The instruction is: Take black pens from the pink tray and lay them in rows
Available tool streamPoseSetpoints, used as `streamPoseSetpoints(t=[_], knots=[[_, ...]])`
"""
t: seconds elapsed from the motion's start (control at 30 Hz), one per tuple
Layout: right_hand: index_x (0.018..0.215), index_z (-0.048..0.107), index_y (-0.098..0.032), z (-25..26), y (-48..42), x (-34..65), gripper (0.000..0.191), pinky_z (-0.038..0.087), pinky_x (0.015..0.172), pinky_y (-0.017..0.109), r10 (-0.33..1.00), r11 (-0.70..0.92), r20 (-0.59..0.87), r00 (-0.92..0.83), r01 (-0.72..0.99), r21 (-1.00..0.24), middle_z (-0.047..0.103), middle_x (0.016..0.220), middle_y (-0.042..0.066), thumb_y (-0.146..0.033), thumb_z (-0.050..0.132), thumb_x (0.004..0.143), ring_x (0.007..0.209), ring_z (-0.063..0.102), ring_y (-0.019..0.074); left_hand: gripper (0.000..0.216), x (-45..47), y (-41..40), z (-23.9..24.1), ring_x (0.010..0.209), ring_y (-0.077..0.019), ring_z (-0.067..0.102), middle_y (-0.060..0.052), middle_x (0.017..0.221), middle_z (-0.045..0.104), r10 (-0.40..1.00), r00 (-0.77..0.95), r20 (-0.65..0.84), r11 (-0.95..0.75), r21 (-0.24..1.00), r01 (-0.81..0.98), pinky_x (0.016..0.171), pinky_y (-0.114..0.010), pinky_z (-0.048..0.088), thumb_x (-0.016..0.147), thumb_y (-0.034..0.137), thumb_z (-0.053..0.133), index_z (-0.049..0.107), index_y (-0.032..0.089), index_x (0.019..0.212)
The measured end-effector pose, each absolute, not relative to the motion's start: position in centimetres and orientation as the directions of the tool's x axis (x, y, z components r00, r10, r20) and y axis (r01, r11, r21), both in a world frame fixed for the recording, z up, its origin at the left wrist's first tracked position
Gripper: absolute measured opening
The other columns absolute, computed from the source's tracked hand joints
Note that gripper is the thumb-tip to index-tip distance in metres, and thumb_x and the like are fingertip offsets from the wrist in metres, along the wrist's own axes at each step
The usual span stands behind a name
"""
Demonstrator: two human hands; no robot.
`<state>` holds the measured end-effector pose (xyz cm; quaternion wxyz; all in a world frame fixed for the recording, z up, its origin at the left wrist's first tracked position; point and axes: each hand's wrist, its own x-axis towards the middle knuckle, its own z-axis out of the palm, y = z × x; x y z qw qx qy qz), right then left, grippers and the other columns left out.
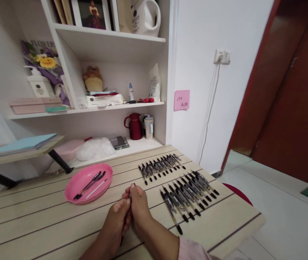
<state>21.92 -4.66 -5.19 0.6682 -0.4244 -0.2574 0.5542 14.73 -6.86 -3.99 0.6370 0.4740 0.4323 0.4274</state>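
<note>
My left hand (pixel 116 220) and my right hand (pixel 140 205) meet over the near part of the table. Between them they grip a slim black pen (pixel 122 240); most of it is covered by the fingers, and its dark lower end shows below my left palm. To the left sits a pink bowl (pixel 69 198) with dark pens (pixel 90 185) and a thin white stick (pixel 96 188) inside. On the right, many black-capped pens lie side by side in two slanted rows, a near row (pixel 188 196) and a far row (pixel 159 168).
Behind the table stands a white shelf unit (pixel 110 36) holding a red jug (pixel 135 126) and a pale cup (pixel 149 127). A small raised stand (pixel 53 144) carries blue paper at the left. A pink note (pixel 182 100) sticks to the wall.
</note>
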Motion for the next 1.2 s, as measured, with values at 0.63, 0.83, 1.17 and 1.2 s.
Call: streamPoseSetpoints(t=[0.63,0.83,1.17,1.2], knots=[[0.081,0.053,-0.016,-4.2,-5.6,22.4,0.054,0.022,0.028,0.016,0.999,0.033,0.001,0.053,-0.592,-0.805,0.061,0.055,0.000,-0.068,0.051,0.067,0.028,0.035,0.0040,0.022,12.6,-7.6,-3.1,0.034,0.0010,0.020,0.005,0.057,0.051,0.876,0.416,-0.242,0.379,0.881,-0.285,0.033,-0.014,0.010,0.071,0.032,0.066,0.053,0.016,0.081],[0.083,0.055,-0.017,-3.8,-5.0,23.4,0.049,0.031,0.039,0.017,0.976,0.137,-0.006,0.216,-0.639,-0.757,0.057,0.060,-0.001,-0.063,0.056,0.068,0.046,0.048,0.0078,0.020,12.3,-7.7,-3.7,0.035,-0.0004,0.024,0.004,0.057,0.051,0.840,0.472,-0.268,0.399,0.894,-0.204,0.033,-0.014,0.011,0.072,0.033,0.062,0.055,0.016,0.080],[0.081,0.059,-0.013,-4.1,-4.2,24.4,0.039,0.028,0.041,0.021,0.923,0.188,0.087,0.376,-0.243,-0.952,0.040,0.048,-0.008,-0.050,0.050,0.075,0.040,0.038,0.0075,0.019,11.8,-7.1,-4.5,0.035,-0.0007,0.029,0.004,0.058,0.051,0.872,0.376,-0.314,0.446,0.826,-0.345,0.033,-0.014,0.012,0.072,0.027,0.062,0.056,0.015,0.086],[0.081,0.059,-0.013,-4.1,-4.5,24.6,0.033,0.030,0.043,0.021,0.932,0.186,0.126,0.341,-0.147,-0.972,0.042,0.049,-0.007,-0.045,0.050,0.077,0.042,0.040,0.0085,0.018,11.8,-7.0,-4.6,0.035,-0.0008,0.029,0.004,0.058,0.051,0.878,0.363,-0.311,0.439,0.826,-0.353,0.033,-0.014,0.012,0.073,0.026,0.061,0.056,0.015,0.086]])
